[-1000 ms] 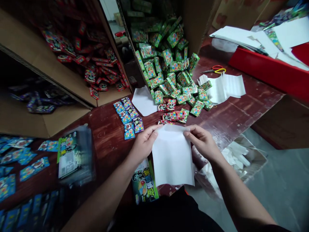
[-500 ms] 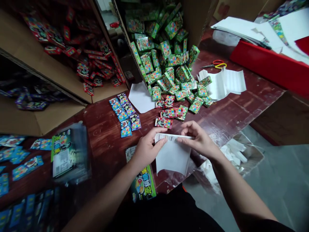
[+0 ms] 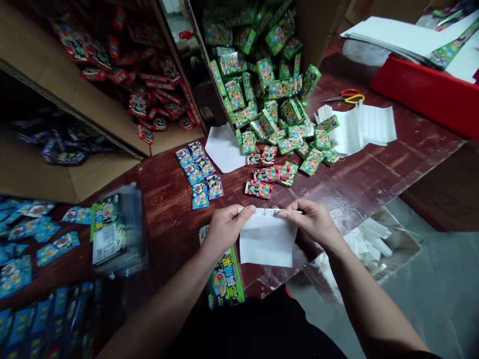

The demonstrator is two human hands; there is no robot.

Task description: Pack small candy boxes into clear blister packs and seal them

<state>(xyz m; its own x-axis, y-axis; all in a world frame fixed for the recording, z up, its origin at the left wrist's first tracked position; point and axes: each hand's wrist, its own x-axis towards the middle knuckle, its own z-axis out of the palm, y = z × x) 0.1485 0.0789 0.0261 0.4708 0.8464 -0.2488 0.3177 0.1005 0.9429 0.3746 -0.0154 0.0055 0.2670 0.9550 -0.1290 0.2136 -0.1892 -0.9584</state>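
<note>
With the sheet (image 3: 266, 244) as the clock's centre and twelve pointing straight away from the body, blue strips (image 3: 41, 319) lie between eight and nine, blurred and dim. Blue packs (image 3: 58, 248) are spread on the table (image 3: 164, 199) at nine, and purple packs (image 3: 65, 154) sit in the shadowed left carton (image 3: 93, 179) at ten. A bag stack (image 3: 108, 239) lies at nine, nearer in. Red packs (image 3: 138, 107) fill the middle carton (image 3: 175, 137) at eleven; six paired packs (image 3: 204, 167), blue beside purple, lie between ten and eleven. The left hand (image 3: 224, 229) pinches the sheet's far edge at its ten o'clock corner, thumb on top. Paper (image 3: 226, 149) lies at eleven, and a lone bag (image 3: 226, 279) between seven and eight, partly under the left forearm. The sheet is held up over the table's near edge, round marks showing along its top. At twelve are loose red packs (image 3: 266, 174), with green packs (image 3: 285, 87) spilling from the right carton (image 3: 318, 30) beyond. The right hand (image 3: 316, 219) grips the sheet's two o'clock corner. Scissors (image 3: 342, 98) lie at one; folded papers (image 3: 352, 130) and a red box (image 3: 422, 99) lie between one and two; white scraps (image 3: 374, 234) fill a clear bin (image 3: 409, 254) at three
</note>
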